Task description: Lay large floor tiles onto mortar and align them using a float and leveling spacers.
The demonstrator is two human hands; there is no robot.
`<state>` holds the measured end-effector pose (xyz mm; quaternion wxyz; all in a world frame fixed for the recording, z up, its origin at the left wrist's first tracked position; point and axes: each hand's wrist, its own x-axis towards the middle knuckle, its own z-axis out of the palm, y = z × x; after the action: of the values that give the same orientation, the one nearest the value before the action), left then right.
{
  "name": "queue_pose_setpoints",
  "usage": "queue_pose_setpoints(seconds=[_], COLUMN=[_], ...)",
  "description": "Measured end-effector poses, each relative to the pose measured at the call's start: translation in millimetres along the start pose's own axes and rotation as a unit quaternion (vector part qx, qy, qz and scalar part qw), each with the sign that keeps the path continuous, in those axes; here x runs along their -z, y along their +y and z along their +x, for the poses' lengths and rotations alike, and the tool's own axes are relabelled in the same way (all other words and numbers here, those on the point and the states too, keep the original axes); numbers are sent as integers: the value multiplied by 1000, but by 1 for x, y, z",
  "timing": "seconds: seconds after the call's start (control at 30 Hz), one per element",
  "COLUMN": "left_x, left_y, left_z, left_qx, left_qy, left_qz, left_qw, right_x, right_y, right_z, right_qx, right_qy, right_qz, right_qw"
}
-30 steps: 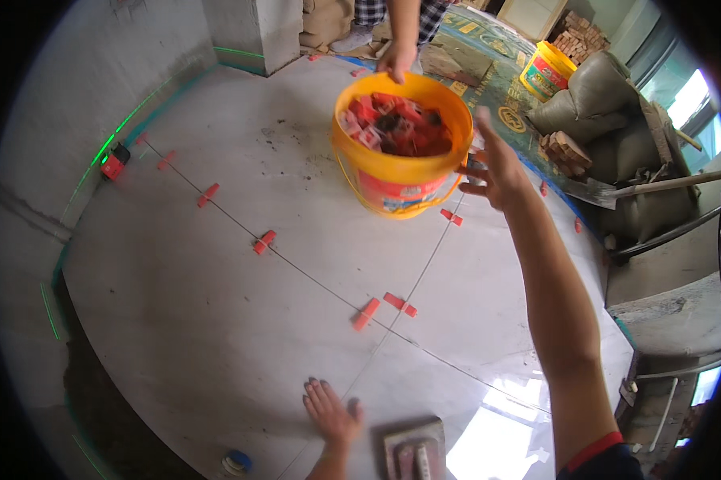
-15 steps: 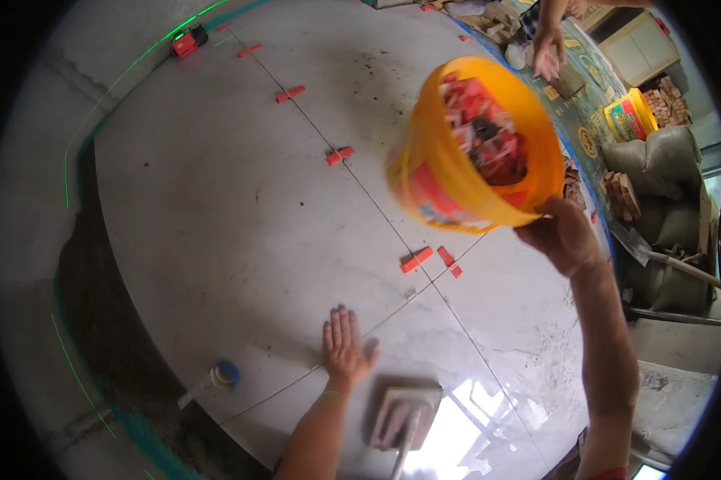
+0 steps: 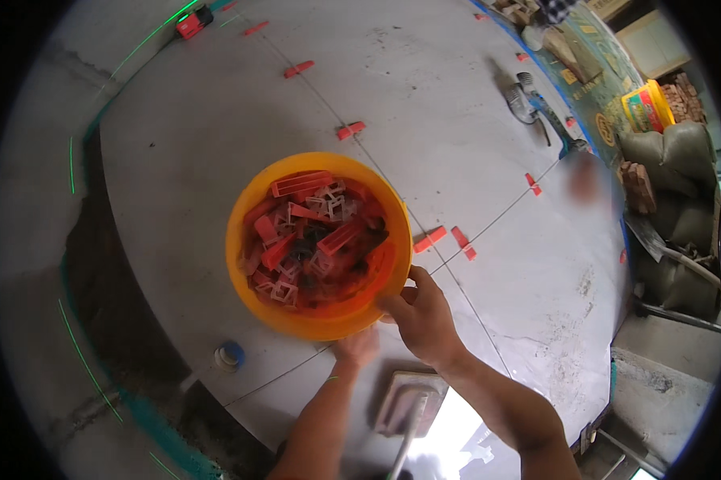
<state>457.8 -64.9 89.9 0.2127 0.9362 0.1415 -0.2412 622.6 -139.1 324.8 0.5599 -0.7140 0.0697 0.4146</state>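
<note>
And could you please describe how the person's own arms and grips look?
The right grip and partly hidden left grip wear no gloves; the right forearm and left forearm show no sleeves. A thin greenish line crosses the left wrist.

My right hand point(image 3: 424, 324) grips with bent fingers point(image 3: 416, 282); my left hand point(image 3: 356, 347) is half hidden.
My right forearm point(image 3: 500, 400) slants up and leftward, bare, its wrist nearly in line; my left forearm point(image 3: 319, 424), bare too, leans slightly rightward beside it, the hand lower and blurred, its fingertips out of sight, so their pose I cannot tell.
</note>
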Motion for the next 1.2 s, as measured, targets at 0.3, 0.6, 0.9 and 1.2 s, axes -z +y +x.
queue_pose_setpoints(seconds=[0.3,0.6,0.9,1.2], left_x=[-87,-150,-56,-138], left_y=[10,-18,0,-27], left_z=[11,19,-1,1], left_qx=[2,-4,-16,-26], left_qy=[103,233,158,269], left_qz=[-406,195,-123,-388], left_qw=[908,953,980,881], right_x=[-17,-47,-98,-111], right_y=[-56,-69,-103,-113], right_z=[-4,87,147,52], right_qx=[390,410,352,400], right_qy=[125,-57,13,76], right_qz=[-320,-577,-665,-394], right_qw=[854,704,658,824])
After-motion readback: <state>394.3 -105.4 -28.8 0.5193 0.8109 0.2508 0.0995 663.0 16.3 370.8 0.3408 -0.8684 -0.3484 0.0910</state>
